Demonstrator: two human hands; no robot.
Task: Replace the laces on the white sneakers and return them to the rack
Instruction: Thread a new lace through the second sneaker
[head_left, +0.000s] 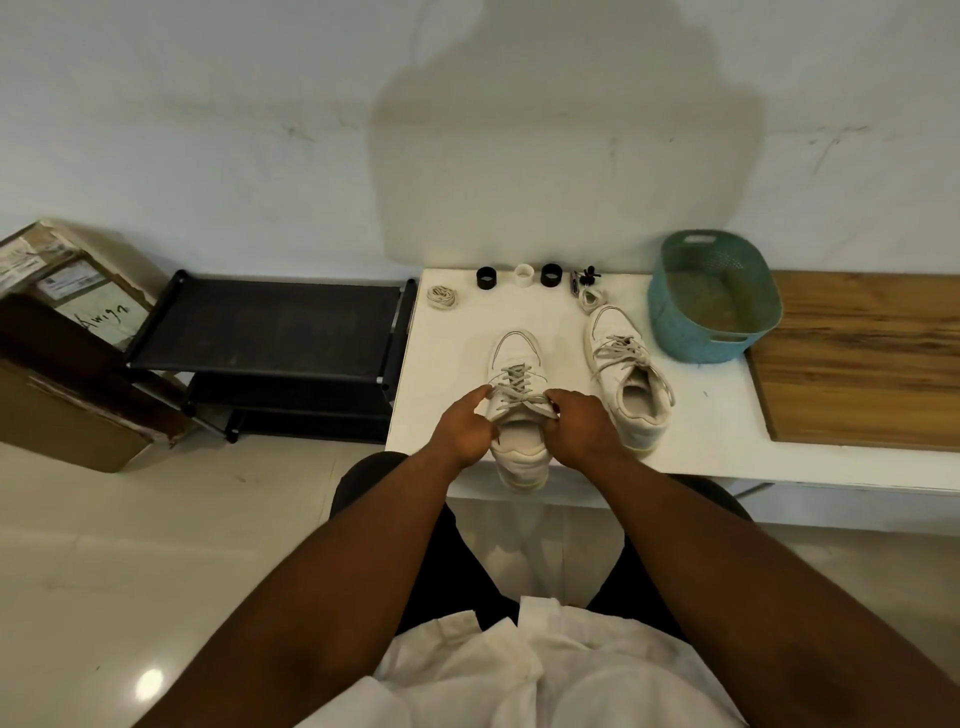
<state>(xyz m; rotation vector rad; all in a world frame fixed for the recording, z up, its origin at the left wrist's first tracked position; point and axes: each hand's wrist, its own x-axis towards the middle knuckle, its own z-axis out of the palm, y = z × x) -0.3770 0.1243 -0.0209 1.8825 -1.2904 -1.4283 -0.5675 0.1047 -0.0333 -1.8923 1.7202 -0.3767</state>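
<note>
Both hands (524, 423) pinch laces (519, 397) – near sneaker (517, 410) overhangs table edge (675, 475).

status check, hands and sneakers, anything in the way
Left hand and right hand pinching laces on near sneaker. Second sneaker beside it, laced loose. Nothing blocking.

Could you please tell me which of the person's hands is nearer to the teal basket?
Right. The right hand is at the near sneaker's laces, on the teal basket's side; the left hand is across that sneaker, farther away.

one head-worn view looks forward and down, close over the table (696, 431).
</note>
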